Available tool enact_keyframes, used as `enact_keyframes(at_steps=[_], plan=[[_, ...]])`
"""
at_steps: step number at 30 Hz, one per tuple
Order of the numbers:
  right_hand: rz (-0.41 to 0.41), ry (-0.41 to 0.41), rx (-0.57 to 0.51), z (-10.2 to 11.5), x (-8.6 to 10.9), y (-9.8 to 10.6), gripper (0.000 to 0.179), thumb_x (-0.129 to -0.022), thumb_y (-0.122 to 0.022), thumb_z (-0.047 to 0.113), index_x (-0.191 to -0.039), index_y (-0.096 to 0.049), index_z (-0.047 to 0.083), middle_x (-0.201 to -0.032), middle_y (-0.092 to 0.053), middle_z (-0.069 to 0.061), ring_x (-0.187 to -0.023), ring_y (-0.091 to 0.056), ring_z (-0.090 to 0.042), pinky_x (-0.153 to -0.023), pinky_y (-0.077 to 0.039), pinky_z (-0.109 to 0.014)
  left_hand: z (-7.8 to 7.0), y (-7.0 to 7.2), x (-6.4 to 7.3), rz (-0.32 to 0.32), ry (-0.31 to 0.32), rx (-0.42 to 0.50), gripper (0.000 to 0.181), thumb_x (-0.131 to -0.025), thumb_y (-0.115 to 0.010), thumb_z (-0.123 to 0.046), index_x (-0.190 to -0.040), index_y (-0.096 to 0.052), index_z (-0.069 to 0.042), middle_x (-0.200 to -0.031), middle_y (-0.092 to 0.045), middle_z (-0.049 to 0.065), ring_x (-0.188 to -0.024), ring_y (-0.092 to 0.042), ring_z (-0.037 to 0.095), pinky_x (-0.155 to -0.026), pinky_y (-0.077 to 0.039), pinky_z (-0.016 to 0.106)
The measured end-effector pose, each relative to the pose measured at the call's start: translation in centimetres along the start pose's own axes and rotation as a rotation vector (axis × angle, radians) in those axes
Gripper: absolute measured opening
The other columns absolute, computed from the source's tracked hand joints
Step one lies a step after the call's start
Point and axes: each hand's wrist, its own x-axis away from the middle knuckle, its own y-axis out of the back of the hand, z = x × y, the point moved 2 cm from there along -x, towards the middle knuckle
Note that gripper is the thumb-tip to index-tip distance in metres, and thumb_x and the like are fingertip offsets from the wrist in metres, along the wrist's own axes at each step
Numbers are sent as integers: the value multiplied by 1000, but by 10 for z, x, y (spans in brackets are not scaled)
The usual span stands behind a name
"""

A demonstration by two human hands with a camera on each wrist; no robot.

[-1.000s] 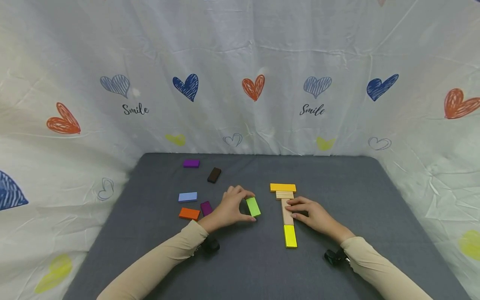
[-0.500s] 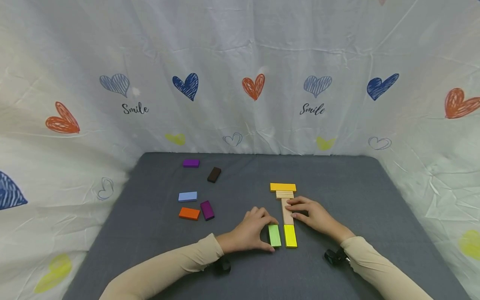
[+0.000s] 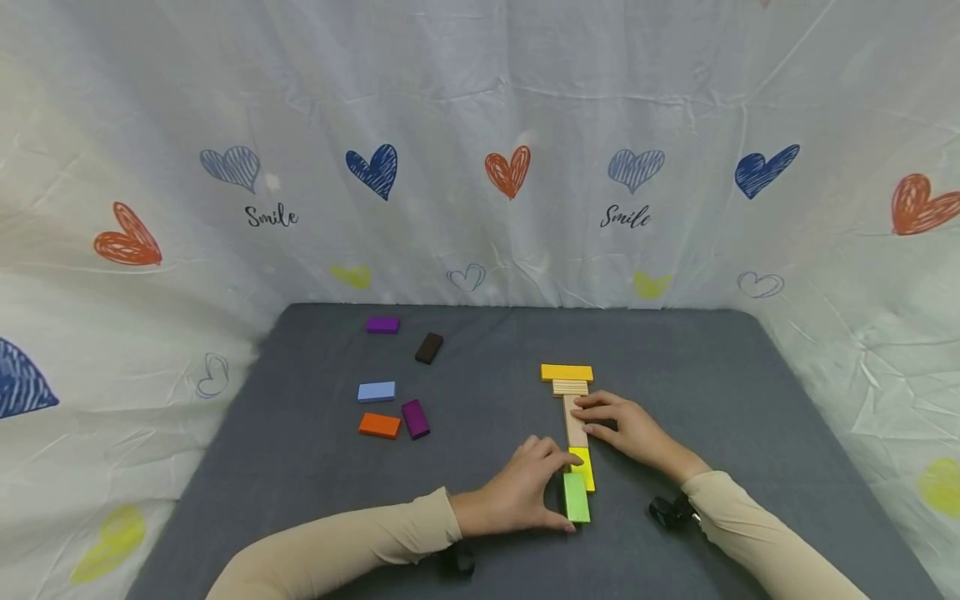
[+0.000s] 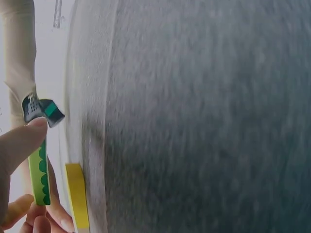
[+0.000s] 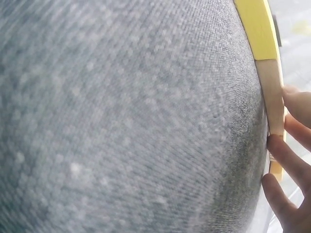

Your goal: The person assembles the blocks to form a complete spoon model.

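Note:
A row of flat blocks runs toward me on the grey mat [image 3: 712,392]: an orange-yellow block [image 3: 566,372], a ridged wooden block [image 3: 570,387], a long plain wooden block [image 3: 573,425] and a yellow block [image 3: 583,467]. My left hand [image 3: 566,493] pinches a green block [image 3: 576,500] between thumb and fingers at the near end of the row, against the yellow block. In the left wrist view the green block [image 4: 38,172] stands beside the yellow block [image 4: 77,196]. My right hand [image 3: 587,417] rests with straight fingers [image 5: 286,160] on the long wooden block [image 5: 272,97].
Loose blocks lie on the left of the mat: purple [image 3: 382,324], brown [image 3: 428,347], light blue [image 3: 377,391], orange [image 3: 378,425] and dark magenta [image 3: 415,418]. A white cloth with hearts [image 3: 480,167] walls in the mat at the back and sides.
My left hand carried the green block from the middle of the mat to the right and toward me, to the near end of the row. The right hand stayed on the wooden block.

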Motion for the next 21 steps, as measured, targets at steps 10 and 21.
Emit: enact_keyframes(at_steps=[10, 21], plan=[[3, -1, 6, 0, -1, 0, 34, -91, -71, 16, -124, -71, 15, -131, -65, -3, -123, -61, -28, -99, -50, -50, -9, -11, 1, -35, -13, 37, 71, -71, -86, -48, -131, -54, -25, -109, -56, -6, -94, -41, 1, -81, -38, 10], [14, -27, -2, -1, -2, -1, 34, -91, -71, 16, -125, -71, 16, -132, -64, -2, -124, -60, -28, -100, -50, -50, -16, -20, 2, -30, -15, 26, 70, -71, -86, -49, -129, -55, -26, -106, -55, -7, -89, -39, -1, -78, -36, 10]])
